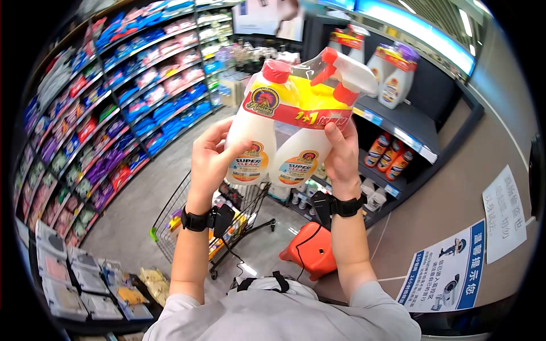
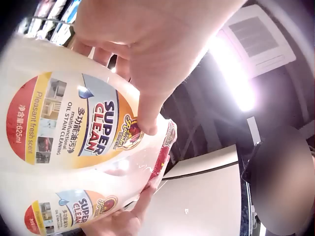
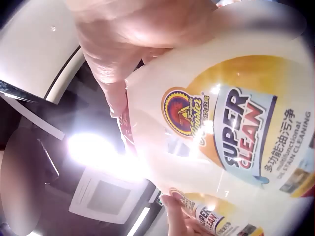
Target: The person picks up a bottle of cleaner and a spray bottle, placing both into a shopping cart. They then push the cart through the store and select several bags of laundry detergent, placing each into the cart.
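A shrink-wrapped pair of white cleaner bottles (image 1: 250, 132) is held up in front of the chest, tilted, with "SUPER CLEAN" labels. A red and yellow band (image 1: 296, 116) joins their necks. One bottle has a red cap (image 1: 276, 71), the other a white and red trigger sprayer (image 1: 354, 74). My left hand (image 1: 210, 165) grips the capped bottle at its side, thumb across the front near the label (image 2: 101, 118). On the other side, my right hand (image 1: 343, 153) holds the sprayer bottle, its thumb over the band's end. Both hands' far fingers are partly hidden behind the pack.
A dark shelf at right carries similar bottle packs (image 1: 392, 85) above orange-red bottles (image 1: 388, 152). Below stand a shopping cart (image 1: 170, 213) with goods and a red stool (image 1: 313, 250). Packed shelves (image 1: 119, 108) line the left; boxed goods (image 1: 74, 278) sit lower left.
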Action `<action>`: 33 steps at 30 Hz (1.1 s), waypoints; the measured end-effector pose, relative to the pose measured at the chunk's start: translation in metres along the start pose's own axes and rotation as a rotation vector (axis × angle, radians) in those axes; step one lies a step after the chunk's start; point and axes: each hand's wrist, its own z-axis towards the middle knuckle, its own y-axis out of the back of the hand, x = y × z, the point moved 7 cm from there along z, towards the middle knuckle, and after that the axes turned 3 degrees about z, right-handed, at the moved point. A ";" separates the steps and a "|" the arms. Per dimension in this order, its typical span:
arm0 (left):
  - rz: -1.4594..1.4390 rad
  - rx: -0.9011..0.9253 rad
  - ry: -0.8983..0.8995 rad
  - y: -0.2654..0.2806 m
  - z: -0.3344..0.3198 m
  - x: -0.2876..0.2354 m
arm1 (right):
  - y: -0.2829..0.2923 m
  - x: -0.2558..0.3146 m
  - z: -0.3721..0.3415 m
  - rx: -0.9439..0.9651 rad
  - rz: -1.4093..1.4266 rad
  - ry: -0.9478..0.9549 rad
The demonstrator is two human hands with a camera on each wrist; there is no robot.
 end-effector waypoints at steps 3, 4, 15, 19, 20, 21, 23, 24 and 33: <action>0.049 -0.094 -0.012 0.049 -0.027 -0.019 | -0.046 -0.029 -0.003 0.083 0.011 -0.044; 0.060 -0.122 -0.002 0.067 -0.037 -0.024 | -0.064 -0.039 -0.005 0.101 0.027 -0.063; 0.148 -0.386 0.142 0.257 -0.180 -0.024 | -0.209 -0.209 -0.084 0.269 0.204 -0.408; 0.104 -0.427 0.275 0.304 -0.237 0.004 | -0.233 -0.268 -0.118 0.348 0.119 -0.582; 0.090 -0.441 0.307 0.315 -0.249 0.012 | -0.237 -0.281 -0.124 0.390 0.087 -0.631; 0.091 -0.471 0.308 0.327 -0.258 0.015 | -0.242 -0.293 -0.128 0.487 0.017 -0.699; 0.125 -0.463 0.323 0.341 -0.272 0.021 | -0.261 -0.303 -0.132 0.672 -0.092 -0.849; 0.171 -0.476 0.344 0.350 -0.277 0.021 | -0.269 -0.313 -0.133 0.774 -0.155 -0.887; 0.801 -0.626 0.264 0.437 -0.280 0.066 | -0.313 -0.417 -0.106 0.974 -0.337 -0.589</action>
